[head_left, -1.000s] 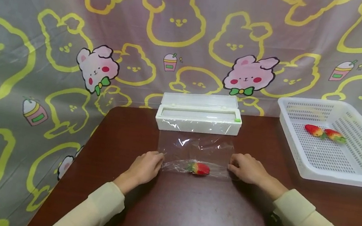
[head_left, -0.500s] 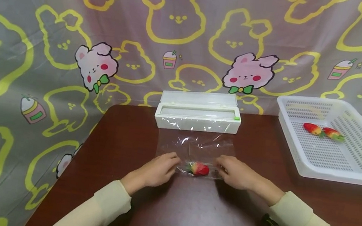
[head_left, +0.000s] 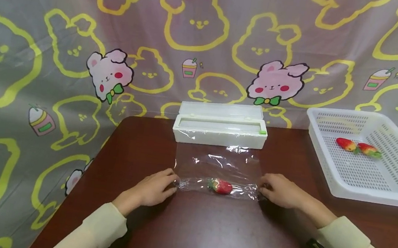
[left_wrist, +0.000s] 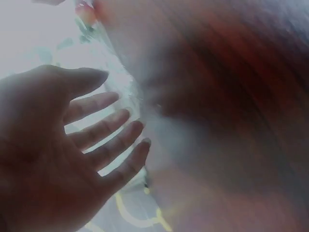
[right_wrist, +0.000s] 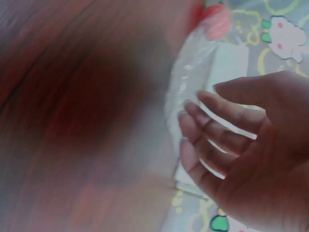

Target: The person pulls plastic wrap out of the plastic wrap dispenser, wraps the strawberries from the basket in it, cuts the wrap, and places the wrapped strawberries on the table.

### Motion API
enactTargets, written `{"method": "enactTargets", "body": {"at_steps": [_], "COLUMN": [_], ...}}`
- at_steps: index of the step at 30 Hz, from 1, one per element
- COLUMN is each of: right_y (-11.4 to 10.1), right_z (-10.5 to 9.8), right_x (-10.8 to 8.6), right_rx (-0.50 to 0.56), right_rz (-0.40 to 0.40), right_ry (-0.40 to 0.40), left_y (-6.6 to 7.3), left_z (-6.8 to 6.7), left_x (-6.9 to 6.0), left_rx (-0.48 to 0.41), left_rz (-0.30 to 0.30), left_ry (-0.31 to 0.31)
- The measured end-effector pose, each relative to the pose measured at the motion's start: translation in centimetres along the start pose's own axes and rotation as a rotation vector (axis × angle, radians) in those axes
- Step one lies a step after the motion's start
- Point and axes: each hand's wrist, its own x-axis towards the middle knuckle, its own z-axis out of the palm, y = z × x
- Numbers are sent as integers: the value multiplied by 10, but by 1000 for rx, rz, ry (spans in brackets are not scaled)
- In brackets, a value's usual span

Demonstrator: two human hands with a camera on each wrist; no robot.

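Observation:
A strawberry [head_left: 223,187] lies under clear film [head_left: 213,161], which is gathered in a band around it. My left hand [head_left: 149,186] touches the band's left end; in the left wrist view that hand [left_wrist: 48,145] has its fingers extended and apart. At the right end rests my right hand [head_left: 284,191], and the right wrist view shows this hand [right_wrist: 270,159] with loosely bent fingertips along the film [right_wrist: 186,77]. The film runs back to a white dispenser box [head_left: 219,139] with its lid up.
On the right of the brown table [head_left: 207,234] stands a white perforated basket [head_left: 363,191], holding two strawberries [head_left: 345,144]. A patterned curtain [head_left: 211,29] hangs behind the table and along its left side.
Both hands moved inward toward the strawberry, then back outward to the ends of the film. The film's front band looks more crumpled. Box and basket stayed in place.

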Motion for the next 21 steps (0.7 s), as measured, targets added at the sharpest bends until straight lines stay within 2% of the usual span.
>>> {"method": "enactTargets", "body": {"at_steps": [2,4,8,13,17,21], "right_y": [-3,-7,-15,-14,-9,-5], "right_z": [1,5,17,27,28,24], "right_x": [-2,-3,0,6,7,6], "right_rx": [-22,-96,-329,-543,-586,-538], "right_rz": [-44,-108,-228,-328,-331,-279], "right_ry": [6,2,-18,50,66,67], "left_y": [5,12,19,19,18,14], "left_z": [-1,1,9,17,16,16], "left_x": [-1,2,14,23,22,23], "left_rx": [26,67,184,307,348,375], "left_rz": [42,92,178,230,237,221], "left_ry": [2,2,-3,25,67,91]}}
